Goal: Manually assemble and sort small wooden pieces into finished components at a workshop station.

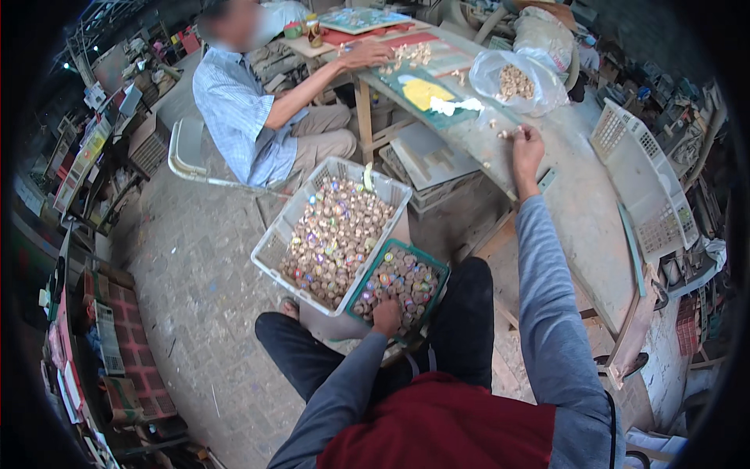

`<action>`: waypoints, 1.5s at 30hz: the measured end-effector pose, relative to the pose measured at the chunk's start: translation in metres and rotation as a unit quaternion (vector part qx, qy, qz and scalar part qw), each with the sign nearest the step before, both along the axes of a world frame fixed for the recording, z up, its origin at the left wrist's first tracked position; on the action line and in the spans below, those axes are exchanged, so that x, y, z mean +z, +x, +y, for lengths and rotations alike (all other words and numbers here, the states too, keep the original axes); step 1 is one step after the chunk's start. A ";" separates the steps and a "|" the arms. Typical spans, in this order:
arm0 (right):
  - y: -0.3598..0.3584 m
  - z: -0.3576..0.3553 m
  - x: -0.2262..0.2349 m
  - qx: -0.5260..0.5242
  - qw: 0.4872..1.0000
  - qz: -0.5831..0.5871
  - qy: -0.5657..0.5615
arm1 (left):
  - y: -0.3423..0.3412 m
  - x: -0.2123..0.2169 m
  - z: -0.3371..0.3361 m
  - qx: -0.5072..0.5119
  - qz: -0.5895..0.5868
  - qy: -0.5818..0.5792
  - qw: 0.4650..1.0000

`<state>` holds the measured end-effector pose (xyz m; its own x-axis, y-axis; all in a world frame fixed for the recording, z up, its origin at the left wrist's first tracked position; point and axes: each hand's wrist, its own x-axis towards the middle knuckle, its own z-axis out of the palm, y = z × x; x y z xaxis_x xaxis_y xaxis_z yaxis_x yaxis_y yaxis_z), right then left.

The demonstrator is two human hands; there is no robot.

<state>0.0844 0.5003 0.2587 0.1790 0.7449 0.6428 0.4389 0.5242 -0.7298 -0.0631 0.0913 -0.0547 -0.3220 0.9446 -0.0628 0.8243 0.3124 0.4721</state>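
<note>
My right hand (529,147) is over the near part of the worktable, its fingers pinched on a small light wooden piece (503,134). In my lap area sits a green basket (442,275) of small round wooden pieces (405,275), some with coloured faces. My left hand (387,316) reaches down into it with its fingers drawn together; whatever they grip is hidden. Against the green basket stands a larger white plastic crate (269,264), filled with many similar wooden pieces (337,227), some marked in colour.
Across the worktable (578,195) lie a clear bag (522,82) of wooden pieces, a yellow patch (422,94) and a white crumpled scrap (456,106). A co-worker (242,117) sits at the far left, one hand near a loose pile (412,55). A white crate (644,180) leans at right.
</note>
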 end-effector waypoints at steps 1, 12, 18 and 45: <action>-0.004 0.002 0.001 0.000 1.000 0.004 0.008 | -0.002 0.002 -0.004 0.015 -0.022 0.033 0.999; -0.080 -0.011 0.029 0.256 0.958 0.112 -0.069 | -0.002 0.097 -0.062 0.232 -0.492 0.201 0.815; -0.112 -0.009 0.021 0.190 0.978 -0.017 -0.082 | 0.008 0.139 -0.078 0.262 -0.512 0.199 0.794; -0.129 -0.004 0.012 0.139 0.985 -0.045 -0.095 | -0.013 0.120 -0.080 0.227 -0.625 0.212 0.717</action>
<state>-0.0450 0.4960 0.2703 -0.1004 0.8650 0.4917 0.3651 0.4918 -0.7905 -0.0757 0.0116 0.0658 -0.5449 0.7800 -0.3078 -0.4651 0.0243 0.8849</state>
